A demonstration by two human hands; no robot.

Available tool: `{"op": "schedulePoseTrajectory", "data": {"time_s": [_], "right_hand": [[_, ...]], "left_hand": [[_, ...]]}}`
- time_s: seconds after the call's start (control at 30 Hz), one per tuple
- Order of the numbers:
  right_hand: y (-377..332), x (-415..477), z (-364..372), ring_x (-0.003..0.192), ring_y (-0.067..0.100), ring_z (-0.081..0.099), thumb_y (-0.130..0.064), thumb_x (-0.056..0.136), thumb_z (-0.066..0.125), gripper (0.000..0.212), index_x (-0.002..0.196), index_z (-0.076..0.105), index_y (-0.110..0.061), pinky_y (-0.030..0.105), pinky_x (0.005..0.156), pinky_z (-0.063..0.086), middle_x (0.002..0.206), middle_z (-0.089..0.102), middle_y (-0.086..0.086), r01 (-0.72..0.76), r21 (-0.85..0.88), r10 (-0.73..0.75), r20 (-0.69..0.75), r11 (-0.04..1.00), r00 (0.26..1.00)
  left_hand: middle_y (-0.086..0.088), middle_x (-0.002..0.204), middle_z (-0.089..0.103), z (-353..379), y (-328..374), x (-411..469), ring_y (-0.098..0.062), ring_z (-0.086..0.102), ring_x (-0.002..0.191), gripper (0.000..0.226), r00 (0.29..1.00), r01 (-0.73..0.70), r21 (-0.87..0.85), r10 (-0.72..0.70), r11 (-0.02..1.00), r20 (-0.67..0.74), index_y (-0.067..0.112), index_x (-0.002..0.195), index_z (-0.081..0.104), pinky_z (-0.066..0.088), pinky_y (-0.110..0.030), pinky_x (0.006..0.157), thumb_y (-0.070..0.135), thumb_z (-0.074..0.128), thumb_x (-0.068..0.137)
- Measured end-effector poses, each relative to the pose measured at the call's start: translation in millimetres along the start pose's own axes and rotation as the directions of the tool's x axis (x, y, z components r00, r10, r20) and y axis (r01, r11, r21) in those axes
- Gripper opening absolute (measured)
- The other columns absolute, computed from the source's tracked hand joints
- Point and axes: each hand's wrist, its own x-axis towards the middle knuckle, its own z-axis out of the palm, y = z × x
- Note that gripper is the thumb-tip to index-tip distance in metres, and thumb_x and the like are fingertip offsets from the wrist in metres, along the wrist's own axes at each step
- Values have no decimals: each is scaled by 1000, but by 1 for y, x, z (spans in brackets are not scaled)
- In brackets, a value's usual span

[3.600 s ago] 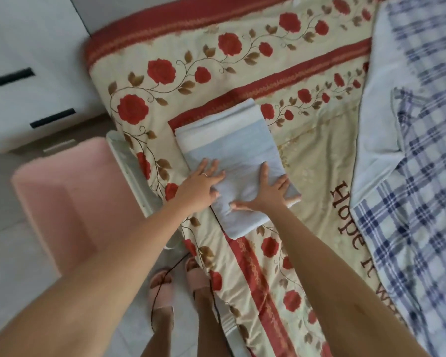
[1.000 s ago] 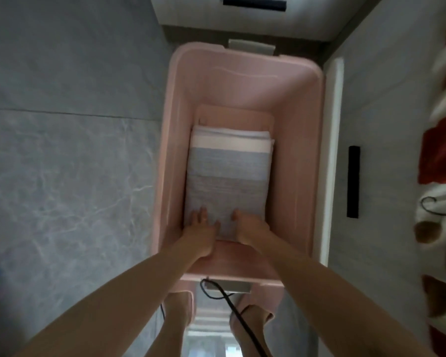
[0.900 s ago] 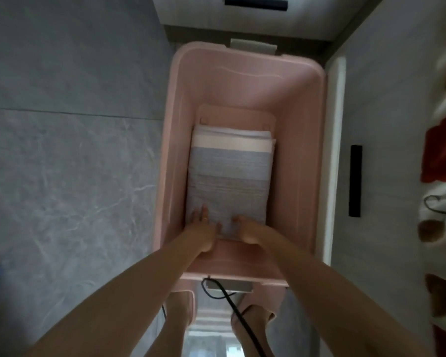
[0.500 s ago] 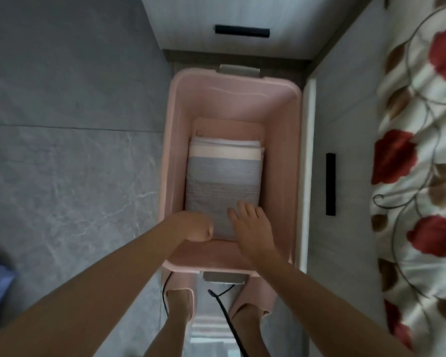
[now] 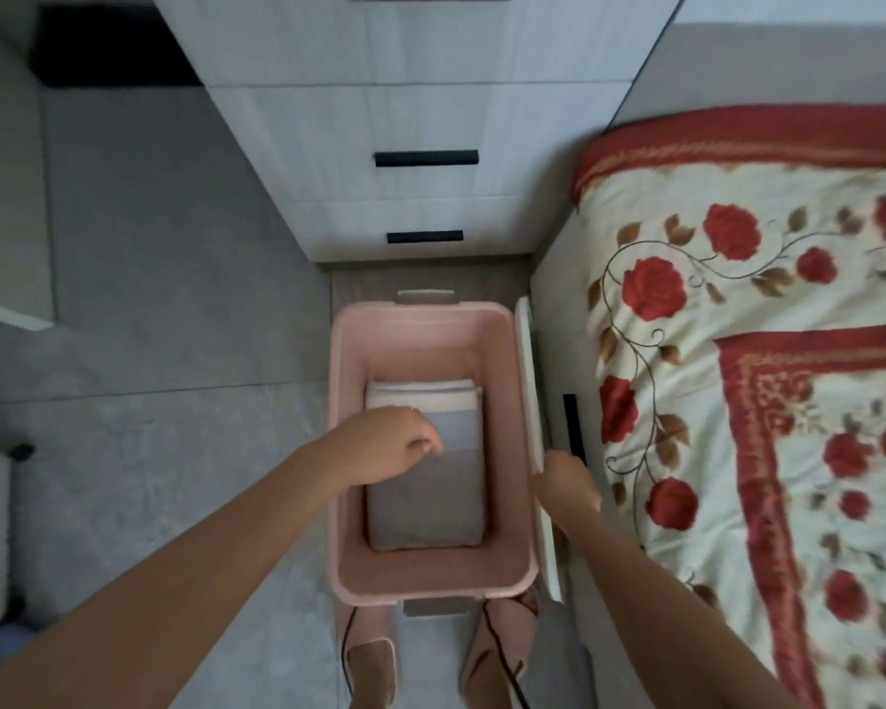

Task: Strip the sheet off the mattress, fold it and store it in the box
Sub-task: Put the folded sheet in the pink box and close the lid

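- The mattress, under a cream cover with red roses, fills the right side.
- A white chest of drawers stands at the top, just beyond the box.
- The pink box sits on the grey floor between the drawers and the person's feet.
- The folded sheet lies flat on the bottom of the box.
- A white lid stands on edge between box and bed.
- The left hand hovers over the sheet, fingers loosely curled and holding nothing.
- The right hand is at the lid's edge; I cannot tell whether it grips it.
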Motion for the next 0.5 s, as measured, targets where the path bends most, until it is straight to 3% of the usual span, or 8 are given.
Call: {"op": "schedulePoseTrajectory", "data": {"time_s": [0.17, 0.33, 0.5], "right_hand": [[-2, -25, -39, 81, 26, 55, -19, 89, 48, 9, 93, 49, -10, 31, 65, 39, 91, 58, 7, 51, 79, -37, -170, 996, 985], [-14, -64, -90, 60, 17, 44, -17, 89, 52, 18, 75, 42, -13, 30, 52, 30, 66, 45, -2, 281, 428, -118, -369, 859, 922], [-11, -90, -136, 49, 11, 33, -18, 86, 61, 28, 69, 43, -6, 22, 51, 30, 54, 37, -1, 418, 421, -209, -459, 805, 864]], "left_hand": [[7, 122, 60, -23, 16, -8, -9, 54, 113, 29, 999, 21, -28, -21, 999, -25, 24, 116, 65, 39, -22, 94, 17, 44, 97], [6, 122, 60, -38, 33, -16, -8, 51, 116, 28, 998, 13, -127, -21, 992, -65, 18, 116, 65, 33, -17, 97, 13, 46, 96], [-1, 124, 56, -36, 36, -16, -14, 49, 121, 22, 985, 71, -268, -109, 961, -133, 19, 112, 63, 31, -24, 106, 13, 52, 93]]}}
